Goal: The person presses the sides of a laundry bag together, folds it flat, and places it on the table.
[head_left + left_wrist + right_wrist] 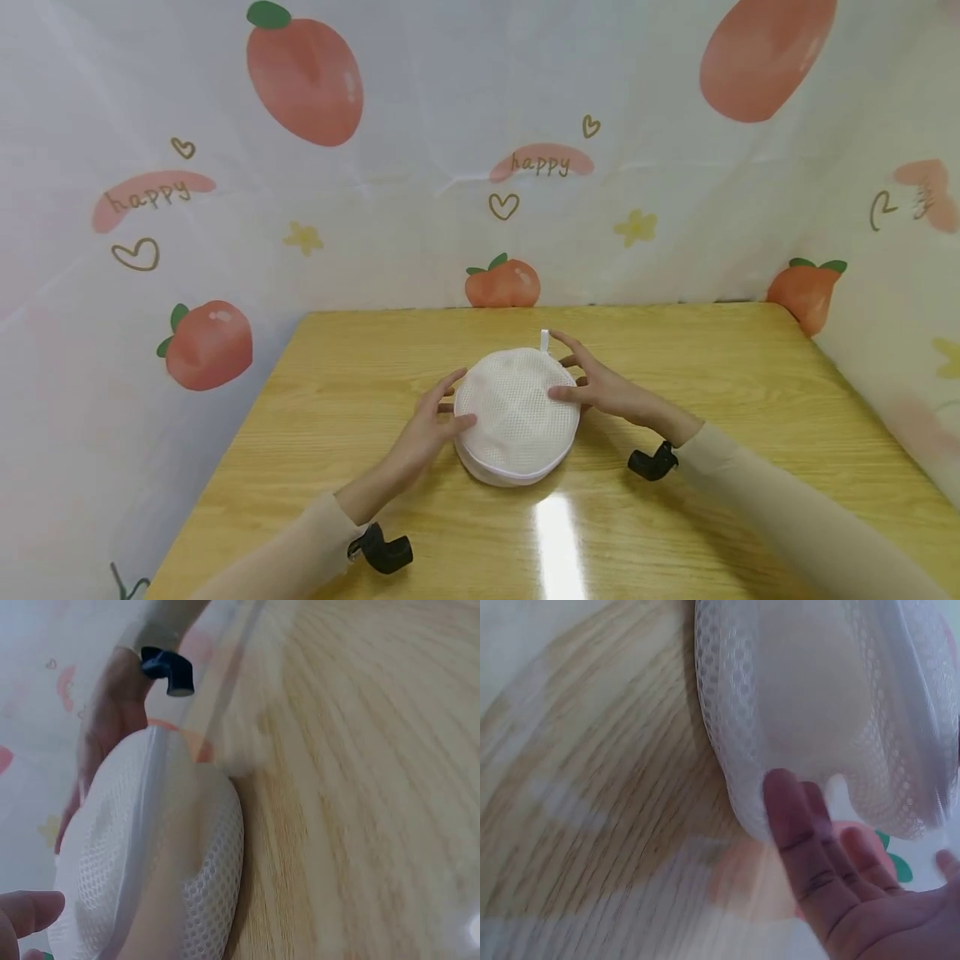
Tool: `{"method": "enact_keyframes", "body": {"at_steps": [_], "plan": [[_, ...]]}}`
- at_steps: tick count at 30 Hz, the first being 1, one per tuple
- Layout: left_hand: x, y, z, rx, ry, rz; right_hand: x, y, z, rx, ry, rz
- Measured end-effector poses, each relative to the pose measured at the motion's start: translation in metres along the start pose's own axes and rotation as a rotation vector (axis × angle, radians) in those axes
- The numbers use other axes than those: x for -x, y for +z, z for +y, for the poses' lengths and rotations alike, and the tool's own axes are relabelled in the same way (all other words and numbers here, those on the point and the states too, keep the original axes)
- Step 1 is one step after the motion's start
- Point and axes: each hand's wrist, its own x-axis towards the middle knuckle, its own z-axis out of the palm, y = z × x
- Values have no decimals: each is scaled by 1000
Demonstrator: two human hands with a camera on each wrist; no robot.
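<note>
A round white mesh laundry bag (pixel 517 412) sits on the wooden table in the head view, with a zipper round its rim and a small white loop (pixel 544 340) at the far edge. My left hand (pixel 431 429) holds its left side, thumb over the top face and fingers along the wall. From the right, my right hand (pixel 600 387) holds the opposite side, thumb over the top and index finger reaching towards the loop. Coarser mesh shows on the bag's side wall (pixel 214 881) in the left wrist view. The right fingers (pixel 799 847) lie against the wall in the right wrist view.
The wooden table (pixel 360 358) reaches back to a white curtain (pixel 405 233) printed with fruit, hearts and lettering. That curtain also hangs along the left and right sides. Each wrist wears a black camera mount (pixel 386 552). Light glares off the table in front of the bag.
</note>
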Motion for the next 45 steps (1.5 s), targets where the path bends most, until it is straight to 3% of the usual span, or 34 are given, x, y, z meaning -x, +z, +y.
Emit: {"method": "enact_keyframes", "body": {"at_steps": [3, 8, 16, 27, 30, 34, 40, 43, 45], "plan": [[8, 1, 3, 18, -25, 5, -1, -4, -3, 81, -40, -4], [13, 5, 4, 123, -72, -69, -6, -10, -6, 162, -81, -39], [5, 10, -3, 148, -57, -132, -16, -11, -2, -28, 10, -143], [-14, -1, -8, 140, -38, -155, -15, 1, 9, -73, 86, -42], [-12, -2, -9, 107, -12, -114, -11, 4, 9, -71, 93, 7], [-2, 1, -6, 12, -5, -36, -5, 5, 6, -21, 82, 43], [0, 7, -2, 68, -42, -89, -4, -6, -3, 205, -9, 3], [-4, 9, -2, 59, -32, -87, -9, -11, -5, 259, -35, -38], [-6, 11, -2, 37, -22, -77, -11, -13, -5, 240, -17, -72]]}}
